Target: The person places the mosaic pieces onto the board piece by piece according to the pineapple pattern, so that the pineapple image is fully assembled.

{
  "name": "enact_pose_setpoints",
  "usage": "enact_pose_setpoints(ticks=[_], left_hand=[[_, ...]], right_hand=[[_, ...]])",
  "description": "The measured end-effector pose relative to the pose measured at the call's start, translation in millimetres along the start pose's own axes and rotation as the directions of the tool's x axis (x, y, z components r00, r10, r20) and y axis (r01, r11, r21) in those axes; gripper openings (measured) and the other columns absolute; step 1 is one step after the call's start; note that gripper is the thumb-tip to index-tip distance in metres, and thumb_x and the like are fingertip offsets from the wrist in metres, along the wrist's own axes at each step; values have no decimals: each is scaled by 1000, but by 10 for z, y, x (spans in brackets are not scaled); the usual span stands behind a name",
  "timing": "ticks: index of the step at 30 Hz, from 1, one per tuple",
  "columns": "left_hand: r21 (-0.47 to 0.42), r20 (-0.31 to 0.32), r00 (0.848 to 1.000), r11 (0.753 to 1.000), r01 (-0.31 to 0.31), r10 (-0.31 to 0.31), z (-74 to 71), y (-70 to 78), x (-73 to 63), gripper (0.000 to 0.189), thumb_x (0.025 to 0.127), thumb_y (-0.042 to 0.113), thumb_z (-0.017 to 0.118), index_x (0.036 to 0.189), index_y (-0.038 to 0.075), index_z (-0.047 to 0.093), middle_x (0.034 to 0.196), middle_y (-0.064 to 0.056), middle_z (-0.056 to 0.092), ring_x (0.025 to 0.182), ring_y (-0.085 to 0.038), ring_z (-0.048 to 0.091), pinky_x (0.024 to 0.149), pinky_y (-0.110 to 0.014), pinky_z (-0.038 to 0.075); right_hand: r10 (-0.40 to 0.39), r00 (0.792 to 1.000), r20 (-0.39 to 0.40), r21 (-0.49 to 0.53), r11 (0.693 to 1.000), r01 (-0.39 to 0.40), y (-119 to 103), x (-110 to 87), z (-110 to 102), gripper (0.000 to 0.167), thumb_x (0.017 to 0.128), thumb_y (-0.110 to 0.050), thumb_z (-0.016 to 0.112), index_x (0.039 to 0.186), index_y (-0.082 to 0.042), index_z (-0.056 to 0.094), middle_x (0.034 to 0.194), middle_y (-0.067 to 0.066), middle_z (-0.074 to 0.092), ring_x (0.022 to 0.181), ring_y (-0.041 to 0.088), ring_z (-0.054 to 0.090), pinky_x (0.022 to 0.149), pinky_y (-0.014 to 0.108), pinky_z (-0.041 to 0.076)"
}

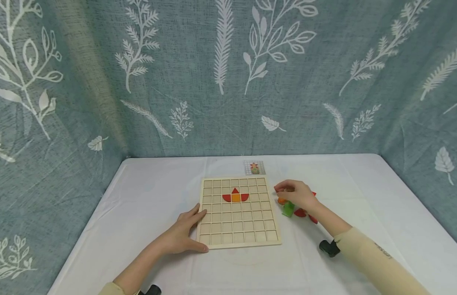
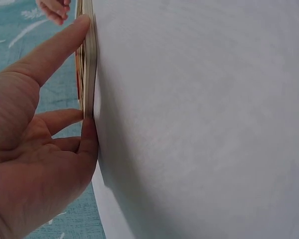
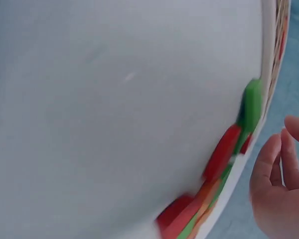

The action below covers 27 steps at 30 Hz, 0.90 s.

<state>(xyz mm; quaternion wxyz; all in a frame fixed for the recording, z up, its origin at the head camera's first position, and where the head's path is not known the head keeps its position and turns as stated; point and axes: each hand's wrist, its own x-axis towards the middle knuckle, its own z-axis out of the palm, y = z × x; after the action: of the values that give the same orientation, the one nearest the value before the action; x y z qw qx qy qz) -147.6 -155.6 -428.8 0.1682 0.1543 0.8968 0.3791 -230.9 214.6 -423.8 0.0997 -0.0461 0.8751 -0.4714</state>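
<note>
A square wooden grid board lies flat, holding two red quarter-rounds, a red triangle and an orange square. My left hand spans its near left corner, fingers along the left rim and thumb at the near rim. In the left wrist view its thumb and fingers touch the board's edge. My right hand hovers over loose pieces right of the board, thumb and fingertips close together, no piece showing between them in the right wrist view. A green piece lies below the hand, near an orange piece.
More loose red pieces lie under and beside the right forearm, partly covered by it. A small pattern card with a gridded picture sits behind the board. White cloth covers the table; a teal leaf-print curtain surrounds its back and sides.
</note>
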Motion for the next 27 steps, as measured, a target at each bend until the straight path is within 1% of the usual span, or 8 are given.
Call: enact_pose_setpoints(ticks=[4, 9, 13, 15, 20, 24, 27], left_hand=[[-1, 1, 1000, 1000, -6, 6, -3, -1, 3, 104, 66, 33, 90, 149, 0, 37, 160, -22, 14, 143, -45, 13, 108, -65, 21], [3, 3, 1000, 1000, -12, 12, 0, 2, 7, 104, 66, 33, 90, 149, 0, 36, 160, -22, 13, 143, -44, 14, 108, -64, 22], [4, 1, 1000, 1000, -12, 12, 3, 7, 7, 104, 66, 33, 90, 149, 1, 37, 160, -22, 14, 143, -43, 15, 108, -63, 23], [6, 0, 1000, 1000, -11, 11, 5, 8, 6, 103, 66, 33, 90, 149, 1, 37, 160, -22, 14, 143, -43, 15, 108, -63, 23], [7, -1, 1000, 1000, -11, 11, 11, 7, 8, 104, 66, 33, 90, 149, 1, 37, 160, -22, 13, 143, -44, 14, 108, -63, 22], [-4, 3, 1000, 1000, -10, 10, 13, 0, 10, 103, 66, 33, 90, 149, 1, 37, 160, -22, 13, 143, -44, 14, 108, -64, 21], [-12, 4, 1000, 1000, -10, 10, 17, -3, 12, 103, 66, 33, 90, 149, 1, 37, 160, -22, 13, 143, -44, 13, 108, -64, 21]], right_hand=[[10, 1000, -4, -32, 999, -11, 87, -50, -107, 26, 93, -18, 66, 115, -4, 68, 109, 9, 68, 96, 22, 63, 77, 32, 51], [-2, 1000, -28, -103, 995, -1, 154, -91, -203, 25, 93, -16, 65, 114, -3, 68, 102, 8, 69, 92, 22, 62, 74, 32, 51], [5, 999, -41, -130, 991, -11, 181, -97, -242, 25, 93, -15, 66, 114, -3, 68, 99, 8, 68, 89, 21, 61, 74, 33, 52], [4, 999, -40, -146, 989, -10, 185, -77, -245, 25, 93, -16, 66, 114, -4, 68, 99, 7, 68, 89, 21, 60, 75, 33, 51], [-41, 999, -20, -191, 981, 37, 200, 41, -212, 28, 91, -18, 68, 115, -5, 68, 100, 8, 67, 89, 21, 60, 75, 33, 50], [-73, 997, 11, -200, 977, 73, 189, 124, -163, 31, 90, -19, 71, 116, -3, 68, 104, 10, 68, 90, 22, 61, 74, 32, 51], [-82, 996, 23, -208, 974, 85, 166, 158, -131, 31, 88, -18, 72, 115, -4, 68, 101, 8, 67, 91, 22, 61, 72, 32, 51]])
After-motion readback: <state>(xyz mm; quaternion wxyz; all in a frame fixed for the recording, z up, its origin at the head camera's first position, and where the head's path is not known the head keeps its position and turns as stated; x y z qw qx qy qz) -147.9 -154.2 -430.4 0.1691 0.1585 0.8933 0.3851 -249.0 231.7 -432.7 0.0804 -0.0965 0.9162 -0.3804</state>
